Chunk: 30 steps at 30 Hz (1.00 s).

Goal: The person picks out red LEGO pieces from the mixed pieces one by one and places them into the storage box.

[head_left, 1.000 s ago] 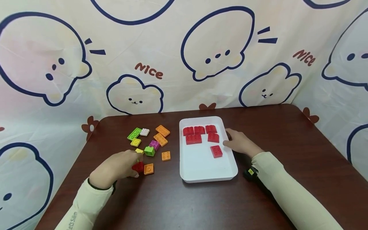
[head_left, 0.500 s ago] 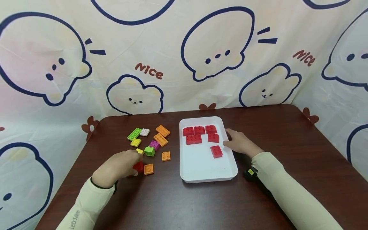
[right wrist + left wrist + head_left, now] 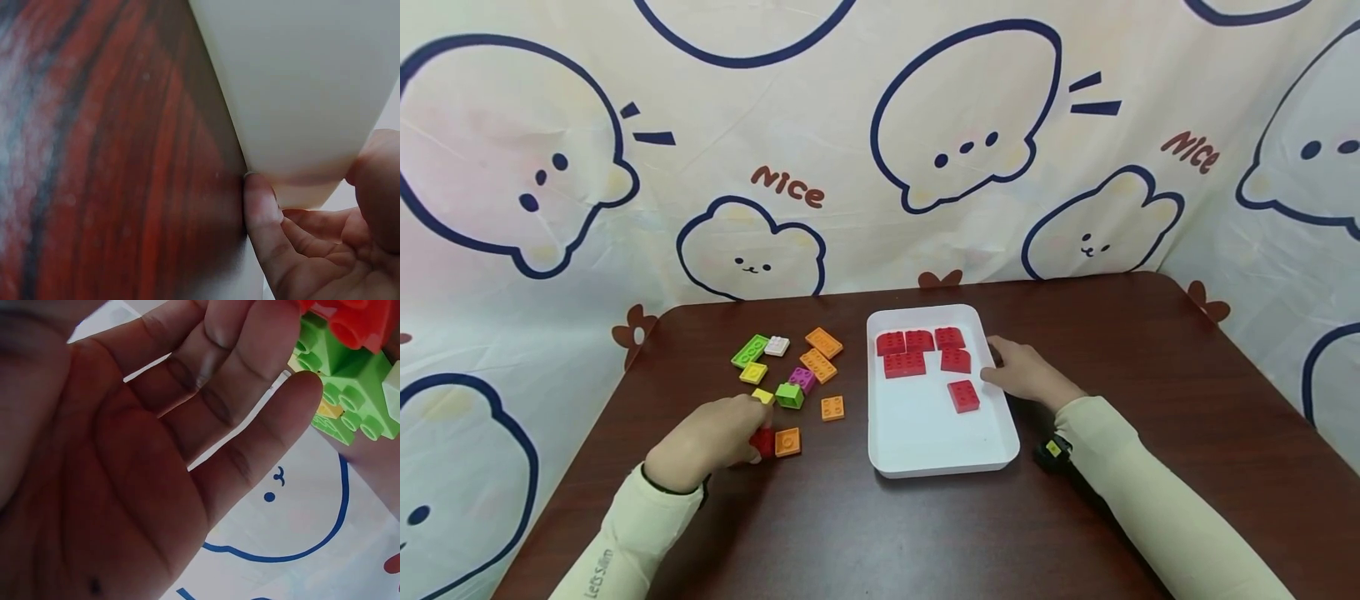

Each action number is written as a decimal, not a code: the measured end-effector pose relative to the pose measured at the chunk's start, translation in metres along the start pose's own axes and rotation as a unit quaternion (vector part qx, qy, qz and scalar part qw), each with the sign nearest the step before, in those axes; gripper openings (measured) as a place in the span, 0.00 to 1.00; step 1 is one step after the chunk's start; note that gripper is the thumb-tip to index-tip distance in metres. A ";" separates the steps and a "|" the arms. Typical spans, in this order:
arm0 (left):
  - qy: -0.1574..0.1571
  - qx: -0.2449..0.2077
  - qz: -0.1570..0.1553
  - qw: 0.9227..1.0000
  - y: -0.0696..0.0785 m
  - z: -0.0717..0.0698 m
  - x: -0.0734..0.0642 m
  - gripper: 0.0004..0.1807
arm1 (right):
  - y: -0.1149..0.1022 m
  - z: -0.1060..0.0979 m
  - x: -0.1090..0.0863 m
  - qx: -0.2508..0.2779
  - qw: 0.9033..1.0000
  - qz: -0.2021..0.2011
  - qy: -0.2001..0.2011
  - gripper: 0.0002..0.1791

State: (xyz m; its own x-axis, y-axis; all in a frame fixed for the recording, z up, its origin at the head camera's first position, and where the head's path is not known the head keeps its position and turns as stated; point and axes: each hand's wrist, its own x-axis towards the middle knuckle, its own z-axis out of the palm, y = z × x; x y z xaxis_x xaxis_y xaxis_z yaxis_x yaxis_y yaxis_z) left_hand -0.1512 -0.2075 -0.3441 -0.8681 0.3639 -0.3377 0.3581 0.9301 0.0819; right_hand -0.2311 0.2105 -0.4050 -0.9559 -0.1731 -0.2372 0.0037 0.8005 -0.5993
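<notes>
My left hand (image 3: 715,437) is at the near side of a loose pile of toy building bricks, its thumb and fingertips gripping a red brick (image 3: 764,443) and partly covering it. In the left wrist view the fingers reach up to this studded red brick (image 3: 356,325), with green bricks (image 3: 356,387) just behind. My right hand (image 3: 1026,371) holds the right side of a white tray (image 3: 925,433), thumb over the rim. The right wrist view shows a fingertip (image 3: 261,200) at the tray's lower edge. Several red bricks (image 3: 905,364) lie inside the tray.
Beside the left hand lie an orange brick (image 3: 787,442), a bright green brick (image 3: 789,395), a magenta brick (image 3: 802,380) and a yellow brick (image 3: 753,372). Farther back are a white brick (image 3: 777,346) and more orange plates (image 3: 818,365). A patterned cloth (image 3: 850,233) backs the brown table (image 3: 1120,333).
My left hand and the red brick have shifted slightly right, closer to the orange brick. My right hand and the tray stay where they were.
</notes>
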 end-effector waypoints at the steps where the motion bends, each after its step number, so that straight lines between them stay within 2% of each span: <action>1: -0.001 0.001 -0.001 1.000 0.000 -0.001 0.000 0.16 | 0.000 0.000 0.000 0.001 1.000 0.000 0.000 0.43; 9: -0.007 -0.002 -0.014 1.000 0.001 -0.008 -0.004 0.17 | -0.001 0.000 -0.001 0.005 1.000 -0.001 0.000 0.43; 15: 0.007 0.016 -0.011 1.000 0.003 -0.017 -0.010 0.22 | -0.002 -0.001 -0.001 0.004 1.000 -0.002 0.001 0.43; 18: 0.034 0.021 -0.006 0.999 0.004 -0.025 -0.016 0.24 | -0.003 -0.001 -0.002 0.006 1.000 -0.003 0.001 0.42; 23: 0.122 0.029 0.025 0.992 0.007 -0.037 -0.027 0.26 | -0.002 0.000 -0.001 0.004 1.000 -0.006 0.001 0.41; 25: 0.147 0.024 0.043 0.988 0.008 -0.041 -0.028 0.25 | -0.001 0.000 0.000 0.001 1.000 -0.005 0.002 0.41; 30: 0.150 -0.006 0.073 0.986 0.014 -0.047 -0.029 0.25 | -0.001 0.001 -0.001 -0.002 1.000 0.001 0.003 0.42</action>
State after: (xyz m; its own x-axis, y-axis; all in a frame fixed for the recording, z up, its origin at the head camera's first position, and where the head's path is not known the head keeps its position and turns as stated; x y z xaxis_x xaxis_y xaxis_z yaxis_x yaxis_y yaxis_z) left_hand -0.1371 -0.2022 -0.2895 -0.8713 0.4899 -0.0287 0.4835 0.8670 0.1208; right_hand -0.2303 0.2094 -0.4049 -0.9574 -0.1682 -0.2347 0.0048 0.8033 -0.5955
